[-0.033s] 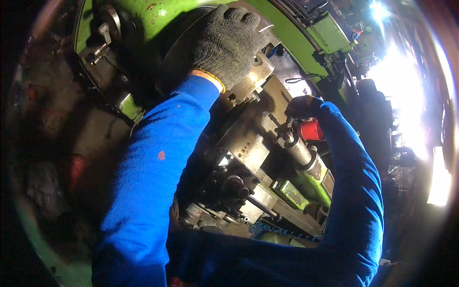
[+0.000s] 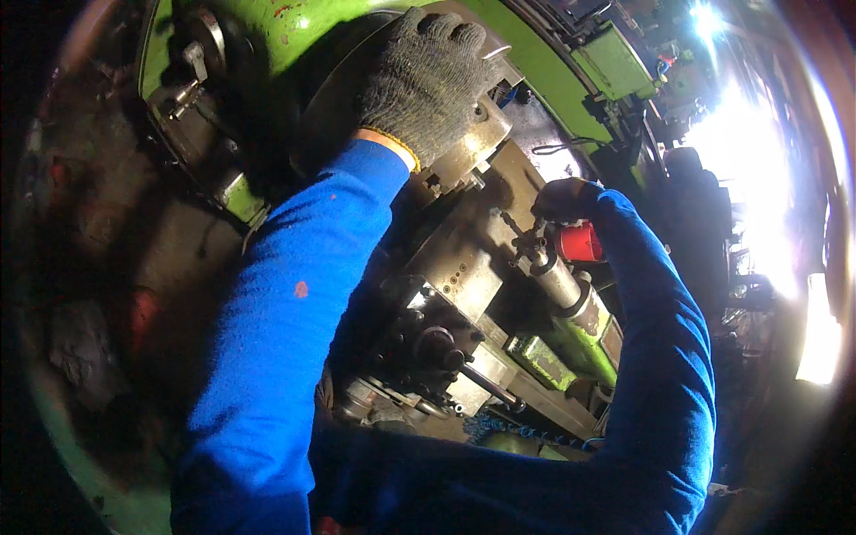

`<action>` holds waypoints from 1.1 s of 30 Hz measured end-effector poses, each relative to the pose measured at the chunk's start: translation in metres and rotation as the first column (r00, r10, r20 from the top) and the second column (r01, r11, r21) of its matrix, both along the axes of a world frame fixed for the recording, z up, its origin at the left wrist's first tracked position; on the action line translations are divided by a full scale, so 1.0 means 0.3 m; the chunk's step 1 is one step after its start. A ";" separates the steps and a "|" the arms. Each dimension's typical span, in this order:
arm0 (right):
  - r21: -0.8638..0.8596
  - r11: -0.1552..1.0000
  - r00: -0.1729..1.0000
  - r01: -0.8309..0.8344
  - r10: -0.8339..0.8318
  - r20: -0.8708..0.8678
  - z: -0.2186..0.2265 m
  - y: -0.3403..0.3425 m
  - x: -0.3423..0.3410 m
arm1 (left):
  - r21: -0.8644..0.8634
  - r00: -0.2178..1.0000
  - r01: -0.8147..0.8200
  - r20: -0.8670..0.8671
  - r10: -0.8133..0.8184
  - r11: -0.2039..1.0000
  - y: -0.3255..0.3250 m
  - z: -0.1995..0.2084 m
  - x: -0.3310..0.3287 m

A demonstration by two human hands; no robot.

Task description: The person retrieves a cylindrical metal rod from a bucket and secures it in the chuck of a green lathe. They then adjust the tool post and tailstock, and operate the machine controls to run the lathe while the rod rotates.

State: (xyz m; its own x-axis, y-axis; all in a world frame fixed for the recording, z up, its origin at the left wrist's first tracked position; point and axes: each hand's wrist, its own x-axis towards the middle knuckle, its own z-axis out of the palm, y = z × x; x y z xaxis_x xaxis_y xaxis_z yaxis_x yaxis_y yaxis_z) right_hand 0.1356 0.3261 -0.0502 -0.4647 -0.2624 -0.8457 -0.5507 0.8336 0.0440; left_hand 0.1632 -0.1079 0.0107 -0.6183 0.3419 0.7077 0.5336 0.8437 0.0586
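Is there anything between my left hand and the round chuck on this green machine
Nothing visible. The gloved left hand already lies flat on the rim of the round chuck. The right hand is apart from it, down by the red part near the grey cylinder.

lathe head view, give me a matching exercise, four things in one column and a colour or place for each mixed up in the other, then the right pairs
Things:
1. left hand
2. right hand
3. small cap-shaped part beside the right hand
4. machine housing at the top

Colour or place:
A. red
B. green paint
C. in a grey knit glove, laid flat on the round chuck
D. in a dark glove, low at the metal cylinder to the right of the chuck

Pairs: 1-C, 2-D, 3-A, 4-B
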 end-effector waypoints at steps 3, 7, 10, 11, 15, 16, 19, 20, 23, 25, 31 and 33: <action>-0.234 0.966 0.994 -0.106 0.111 0.008 -0.105 0.250 -0.005 | 0.021 0.995 0.043 -0.088 -0.041 0.999 0.017 -0.024 -0.013; -0.106 0.993 0.996 0.051 -0.043 0.078 -0.110 0.159 -0.056 | -0.066 0.999 -0.038 0.036 0.040 0.997 -0.004 0.033 0.010; -0.067 0.998 0.998 -0.002 0.006 0.063 -0.153 0.114 -0.072 | -0.103 0.996 -0.073 -0.049 0.068 0.992 -0.023 0.001 -0.007; -0.214 0.974 0.996 0.081 -0.072 0.051 -0.205 0.313 -0.022 | -0.076 0.999 -0.031 -0.039 0.028 0.997 0.013 0.019 -0.003; -0.661 0.728 0.984 -0.180 0.132 -0.123 -0.269 0.450 0.005 | -0.022 1.000 0.023 0.015 -0.023 0.999 0.022 0.045 0.012; -0.723 0.633 0.961 -0.276 0.192 -0.199 -0.262 0.474 0.031 | 0.031 0.999 0.048 -0.026 -0.047 0.998 0.024 0.057 0.015; -0.526 0.850 0.996 0.034 0.014 0.087 -0.095 0.181 -0.011 | 0.053 0.985 0.058 -0.164 -0.049 0.997 -0.017 0.091 0.038; -0.423 0.901 0.993 -0.101 0.117 0.013 -0.086 0.174 -0.009 | 0.055 0.987 0.070 -0.148 -0.061 0.996 -0.007 0.094 0.034; -0.097 0.978 0.983 -0.182 0.180 -0.026 -0.059 0.094 -0.024 | -0.022 0.971 0.047 -0.235 -0.050 0.999 -0.013 0.054 -0.006; 0.142 0.965 0.975 0.219 -0.212 -0.061 0.083 -0.172 -0.002 | -0.035 0.991 0.033 -0.128 -0.037 0.999 -0.043 0.085 0.025; 0.153 0.903 0.909 0.401 -0.413 0.051 0.045 -0.050 -0.054 | 0.095 0.991 0.108 -0.093 -0.099 0.990 -0.006 0.092 0.040; 0.093 0.938 0.939 0.332 -0.338 0.055 0.034 -0.051 -0.062 | 0.142 0.989 0.120 -0.102 -0.106 0.983 -0.022 0.078 0.034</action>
